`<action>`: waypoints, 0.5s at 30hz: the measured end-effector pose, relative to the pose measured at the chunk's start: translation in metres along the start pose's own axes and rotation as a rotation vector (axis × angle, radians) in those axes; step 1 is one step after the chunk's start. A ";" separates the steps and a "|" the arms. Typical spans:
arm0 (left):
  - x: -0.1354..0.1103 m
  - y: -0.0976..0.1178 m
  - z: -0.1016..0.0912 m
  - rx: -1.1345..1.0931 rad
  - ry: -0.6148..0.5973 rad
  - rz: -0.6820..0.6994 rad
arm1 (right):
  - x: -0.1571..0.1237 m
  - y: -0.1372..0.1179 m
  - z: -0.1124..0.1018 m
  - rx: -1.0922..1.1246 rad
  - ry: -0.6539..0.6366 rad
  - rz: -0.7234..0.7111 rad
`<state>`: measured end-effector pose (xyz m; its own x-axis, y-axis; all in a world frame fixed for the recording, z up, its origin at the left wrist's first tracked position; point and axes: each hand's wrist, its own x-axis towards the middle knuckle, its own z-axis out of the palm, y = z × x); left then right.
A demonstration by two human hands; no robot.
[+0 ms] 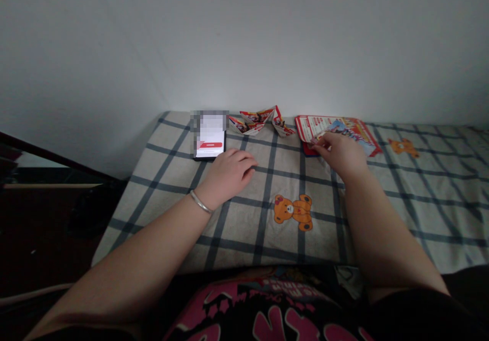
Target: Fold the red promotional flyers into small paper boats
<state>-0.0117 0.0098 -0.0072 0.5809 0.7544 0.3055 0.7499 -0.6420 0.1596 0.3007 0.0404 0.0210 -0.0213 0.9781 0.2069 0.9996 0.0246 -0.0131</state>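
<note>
My left hand point(228, 172) rests palm-down on the checked sheet point(252, 219), fingers loosely curled, just below a lit phone point(209, 138); a silver bangle sits on that wrist. My right hand point(338, 152) reaches to the near left corner of a stack of red printed leaflets point(340, 130) and pinches the top sheet's edge between thumb and fingers. Between phone and leaflets stand two folded paper boats point(252, 121) point(281, 125) made from the same red print.
The sheet has dark grid lines and orange teddy bear prints point(293, 211) point(404, 146). A white wall rises directly behind. A dark floor drops off at the left edge of the bed. My lap in a pink-and-black garment is at the bottom.
</note>
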 end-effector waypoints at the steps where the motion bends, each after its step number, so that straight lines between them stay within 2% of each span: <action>1: 0.000 0.000 0.000 0.001 0.000 0.003 | 0.000 0.000 0.000 0.005 -0.015 0.013; 4: 0.000 0.000 0.000 0.003 -0.001 0.012 | 0.001 0.001 0.001 0.001 -0.038 -0.008; 9: 0.000 0.000 -0.001 0.005 -0.009 -0.001 | 0.004 0.005 0.007 -0.039 0.022 -0.097; 11: 0.000 0.001 -0.001 0.005 -0.011 -0.003 | 0.004 0.009 0.010 -0.083 0.003 -0.065; 15: 0.000 0.000 -0.001 0.007 -0.013 0.003 | 0.005 0.018 0.015 -0.159 -0.012 0.100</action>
<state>-0.0119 0.0096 -0.0067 0.5874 0.7539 0.2943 0.7501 -0.6437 0.1518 0.3187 0.0490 0.0073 0.0794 0.9764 0.2008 0.9870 -0.1053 0.1217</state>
